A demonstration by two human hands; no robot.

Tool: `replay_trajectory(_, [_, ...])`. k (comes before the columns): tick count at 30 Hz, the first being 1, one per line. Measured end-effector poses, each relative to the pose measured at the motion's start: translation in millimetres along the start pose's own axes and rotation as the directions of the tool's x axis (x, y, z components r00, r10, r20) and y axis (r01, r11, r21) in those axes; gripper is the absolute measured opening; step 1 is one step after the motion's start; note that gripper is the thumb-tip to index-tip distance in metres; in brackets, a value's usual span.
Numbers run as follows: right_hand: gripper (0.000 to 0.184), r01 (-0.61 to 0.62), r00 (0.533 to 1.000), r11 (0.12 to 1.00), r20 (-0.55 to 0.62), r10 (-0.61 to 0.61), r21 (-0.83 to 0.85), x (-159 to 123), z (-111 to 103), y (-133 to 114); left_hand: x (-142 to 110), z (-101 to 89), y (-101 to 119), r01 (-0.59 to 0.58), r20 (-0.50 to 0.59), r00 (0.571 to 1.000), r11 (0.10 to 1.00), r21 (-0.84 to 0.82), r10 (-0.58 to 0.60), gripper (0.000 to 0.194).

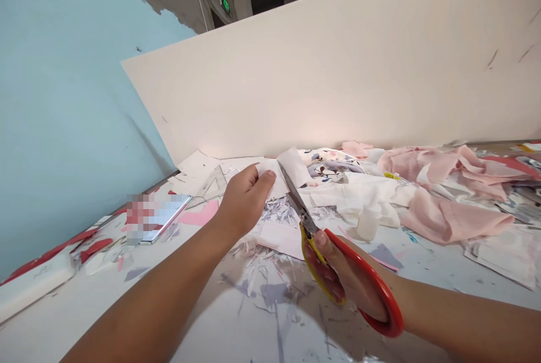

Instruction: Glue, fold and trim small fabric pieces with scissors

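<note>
My left hand (245,197) pinches a white piece of paper (276,187) between thumb and fingers, above the middle of the table. In my right hand (338,253) is a pair of scissors (306,216) with red and yellow handles. Its blades are parted and point up and to the left, with the upper blade at the right side of the paper. Whether the blades touch the paper I cannot tell. Below both hands lie many thin paper shreds (281,212) and a pale flat piece (282,239).
A phone (171,217) and a clear set square (211,185) lie left of my hands. Pink cloth (454,216), white cloth (359,197) and patterned fabric (332,164) are heaped at the right. Behind stands a pale upright board (321,81); a white box-like object (38,281) sits at the left edge.
</note>
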State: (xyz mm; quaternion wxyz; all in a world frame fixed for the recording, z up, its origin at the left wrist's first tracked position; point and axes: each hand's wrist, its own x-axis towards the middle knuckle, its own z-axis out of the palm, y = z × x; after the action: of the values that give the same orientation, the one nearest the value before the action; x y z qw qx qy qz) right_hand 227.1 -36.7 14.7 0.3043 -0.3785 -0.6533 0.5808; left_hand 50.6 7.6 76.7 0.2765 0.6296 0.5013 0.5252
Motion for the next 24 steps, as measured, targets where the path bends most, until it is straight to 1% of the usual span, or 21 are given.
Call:
replay_trajectory(3, [0.057, -0.015, 1.000, 1.000, -0.015, 0.014, -0.007, -0.3, 0.9, -3.8, 0.6, 1.2, -3.6, 0.060, -0.005, 0.998, 0.998, -0.032, -0.060, 0.032])
replay_trajectory(8, [0.057, -0.048, 0.999, 0.999, -0.020, 0.048, 0.016, -1.3, 0.9, -5.7, 0.8, 2.1, -4.3, 0.068, -0.051, 0.996, 0.993, -0.098, -0.073, 0.032])
replay_trajectory(14, [0.057, -0.050, 0.999, 0.999, -0.006, 0.050, 0.016, -0.4, 0.6, -1.3, 2.2, 1.4, -3.2, 0.101, -0.039, 0.994, 0.991, -0.087, -0.105, 0.029])
replay_trajectory(18, [0.058, -0.075, 0.997, 0.997, -0.020, 0.075, -0.001, 1.1, 0.0, 0.1, 4.1, -0.6, -3.7, 0.122, -0.054, 0.990, 0.986, -0.112, -0.129, 0.025])
replay_trajectory(21, [0.058, -0.052, 0.999, 0.999, 0.005, 0.052, -0.005, 1.2, -0.3, 0.4, 4.7, -1.6, -3.5, 0.115, -0.063, 0.990, 0.985, -0.126, -0.124, 0.023])
replay_trajectory(24, [0.058, 0.001, 0.998, 0.998, 0.058, -0.005, 0.061, -1.1, -0.7, -0.5, 4.3, -2.0, -3.2, 0.122, -0.051, 0.990, 0.982, -0.144, -0.130, 0.025])
